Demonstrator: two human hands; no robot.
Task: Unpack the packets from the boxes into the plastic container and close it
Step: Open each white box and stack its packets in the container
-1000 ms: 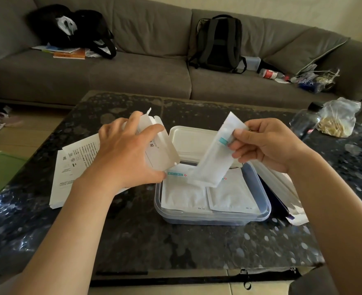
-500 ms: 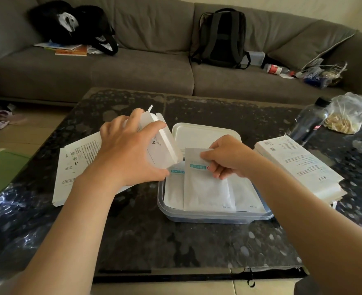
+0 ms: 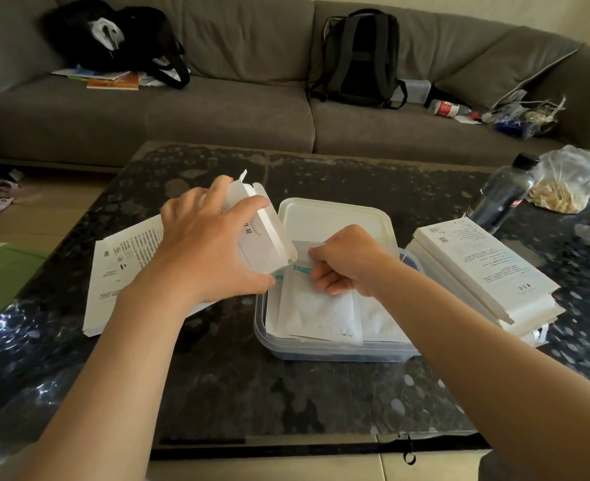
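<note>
Several risks gather around the plastic container point(image 3: 321, 354), and we take them from the biggest thing down. On the dark tabletop point(image 3: 217, 376), the stack of boxes point(image 3: 477, 265) lies just right of the container, loosely piled with its edges out of line. Our right forearm passes close beside it, so a careless sweep outward could, we judge, push the pile askew.

The container sits in front of us with white packets lying flat inside. The lid point(image 3: 335, 216) lies just behind it, and we cannot tell whether the two touch. The lid probably will not seat if anything rides above the rim.

Just left of the container, our left hand point(image 3: 203, 251) grips the open box point(image 3: 262, 237), its mouth tilted down toward the container's far left corner. We cannot see whether anything remains inside. Any packet sliding out at this angle might land on the rim or the tabletop instead of inside.

Over the container's middle, our right hand point(image 3: 349, 262) has its fingers curled, pinching the far end of the top packet point(image 3: 321, 314). That packet lies slightly askew, and its near edge seems to ride up against the container's near wall. Let go like this, it may block the lid, and a tug to straighten it could drag the packets beneath out of line.
</note>
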